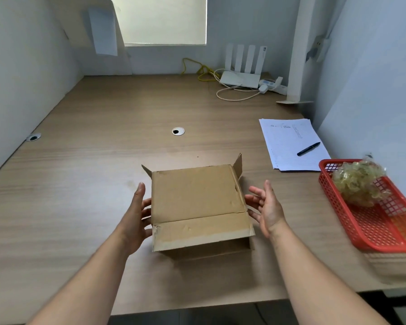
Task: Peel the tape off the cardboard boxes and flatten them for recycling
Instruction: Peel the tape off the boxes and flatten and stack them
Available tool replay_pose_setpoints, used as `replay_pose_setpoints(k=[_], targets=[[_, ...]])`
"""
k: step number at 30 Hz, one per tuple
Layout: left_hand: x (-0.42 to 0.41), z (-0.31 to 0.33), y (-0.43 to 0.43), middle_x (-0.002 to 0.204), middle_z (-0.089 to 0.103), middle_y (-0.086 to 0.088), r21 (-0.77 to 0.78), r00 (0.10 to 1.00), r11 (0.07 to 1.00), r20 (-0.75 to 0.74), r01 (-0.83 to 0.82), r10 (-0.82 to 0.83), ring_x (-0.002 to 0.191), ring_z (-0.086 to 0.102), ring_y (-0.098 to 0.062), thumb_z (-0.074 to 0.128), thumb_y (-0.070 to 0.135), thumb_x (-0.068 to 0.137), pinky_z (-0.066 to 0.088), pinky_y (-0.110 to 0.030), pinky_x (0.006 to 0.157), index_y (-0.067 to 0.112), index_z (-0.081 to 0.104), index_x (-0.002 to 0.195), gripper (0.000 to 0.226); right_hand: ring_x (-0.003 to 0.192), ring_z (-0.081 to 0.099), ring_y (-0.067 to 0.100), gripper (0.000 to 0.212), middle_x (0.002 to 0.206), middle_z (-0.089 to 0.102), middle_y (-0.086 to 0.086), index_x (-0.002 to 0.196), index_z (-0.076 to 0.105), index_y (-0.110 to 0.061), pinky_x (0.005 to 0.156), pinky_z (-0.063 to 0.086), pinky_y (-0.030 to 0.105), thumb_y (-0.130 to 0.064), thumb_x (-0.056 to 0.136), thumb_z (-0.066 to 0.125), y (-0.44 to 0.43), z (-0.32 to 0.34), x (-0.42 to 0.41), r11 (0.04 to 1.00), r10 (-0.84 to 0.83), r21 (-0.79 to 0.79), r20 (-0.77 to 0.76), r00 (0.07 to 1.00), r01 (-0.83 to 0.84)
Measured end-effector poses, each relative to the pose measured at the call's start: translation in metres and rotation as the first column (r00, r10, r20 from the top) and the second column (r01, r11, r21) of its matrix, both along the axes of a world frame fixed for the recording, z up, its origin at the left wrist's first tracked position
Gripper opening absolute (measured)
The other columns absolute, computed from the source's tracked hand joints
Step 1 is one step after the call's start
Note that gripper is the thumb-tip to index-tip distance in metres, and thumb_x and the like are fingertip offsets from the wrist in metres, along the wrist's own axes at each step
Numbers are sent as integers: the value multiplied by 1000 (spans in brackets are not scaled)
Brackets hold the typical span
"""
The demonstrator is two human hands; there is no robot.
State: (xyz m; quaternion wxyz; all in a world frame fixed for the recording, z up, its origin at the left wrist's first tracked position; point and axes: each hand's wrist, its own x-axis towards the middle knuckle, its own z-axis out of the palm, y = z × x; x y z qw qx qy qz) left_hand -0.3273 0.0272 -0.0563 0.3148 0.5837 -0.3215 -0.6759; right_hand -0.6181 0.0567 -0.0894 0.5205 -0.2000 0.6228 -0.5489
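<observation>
Cardboard lies between both sets of fingers: the box rests on the table, its top flaps loose, and I can make out no clear tape on the seam. I judge flattening to be the step in hand. To do it well I would press both side walls inward evenly, let the short flaps at the far corners swing free, then push the panels down flat rather than crush one corner. The left hand has straight, relaxed fingers touching the box's left wall. The right hand is spread, fingers apart, tips just beside the right wall; I cannot tell if they touch. Neither hand grips anything. Well to the right of the right hand, a red basket holds a wad of peeled tape.
</observation>
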Motion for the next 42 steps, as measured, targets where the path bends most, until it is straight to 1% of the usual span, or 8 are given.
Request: replay_pose_setpoints(k=[5, 8, 16, 21, 28, 33, 38, 42], targets=[[-7, -7, -3, 125, 61, 7, -62, 996, 996, 75, 59, -54, 107, 62, -16, 43, 75, 81, 51, -36, 80, 36, 55, 125, 60, 103, 60, 5, 33, 117, 64, -4, 108, 62, -30, 90, 46, 23, -51, 97, 39, -1, -8, 12, 995, 102, 3, -206, 973, -104], [-14, -13, -5, 129, 58, 15, -135, 981, 981, 152, 140, -119, 113, 58, -10, 40, 62, 93, 48, -31, 84, 44, 46, 135, 46, 125, 50, 10, 55, 135, 56, -4, 133, 54, -22, 113, 33, 37, -57, 91, 46, -2, -15, 11, 986, 166, 16, -243, 956, -167], [-7, -36, -4, 130, 58, 10, -195, 984, 980, 176, 46, -11, 115, 59, -14, 68, 24, 87, 46, -38, 103, 40, 36, 145, 68, 138, 33, 13, 50, 151, 34, 0, 149, 30, -24, 117, 23, 34, -30, 100, 43, -7, -21, 19, 964, 264, 64, -379, 887, -260], [17, -45, -3, 126, 61, 2, -173, 973, 981, 196, -88, 122, 108, 62, -25, 58, 5, 92, 49, -43, 95, 36, 43, 140, 60, 147, 3, 19, 59, 161, 5, 0, 150, 17, -37, 119, 7, 41, -45, 97, 42, -1, -40, 44, 831, 554, 446, -719, 420, -331], [26, -64, -7, 132, 58, -5, -149, 952, 985, 281, -83, 123, 114, 59, -28, 60, 2, 90, 47, -45, 100, 30, 37, 146, 66, 146, -18, 22, 60, 160, -16, 2, 150, 4, -43, 117, -6, 50, -54, 98, 31, 5, -58, 64, 705, 694, 657, -716, 70, -265], [14, -76, 4, 161, 11, -8, -129, 439, 899, 895, 418, -76, 146, 13, -27, 63, 34, 89, 16, -40, 117, 24, 12, 155, 84, 144, -22, 26, 61, 158, -21, 4, 150, -3, -41, 116, -8, 53, -55, 98, 26, 3, -59, 67, 644, 746, 727, -666, -16, -238], [-13, -89, 22, 160, -19, -6, 155, 53, 708, 963, 689, -263, 147, -19, -25, 27, 80, 83, -9, -44, 119, 35, -8, 153, 90, 145, -19, 28, 61, 159, -18, 6, 151, 1, -37, 116, -8, 54, -53, 98, 27, 1, -55, 71, 642, 748, 735, -663, -33, -218], [-16, -103, 26, 156, -30, -8, 212, -25, 703, 964, 679, -266, 143, -28, -26, -1, 85, 73, -13, -48, 118, 31, -20, 150, 96, 145, -19, 26, 64, 160, -14, 4, 153, 5, -29, 113, -15, 50, -50, 98, 30, -10, -54, 96, 702, 628, 636, -765, -141, -321]])
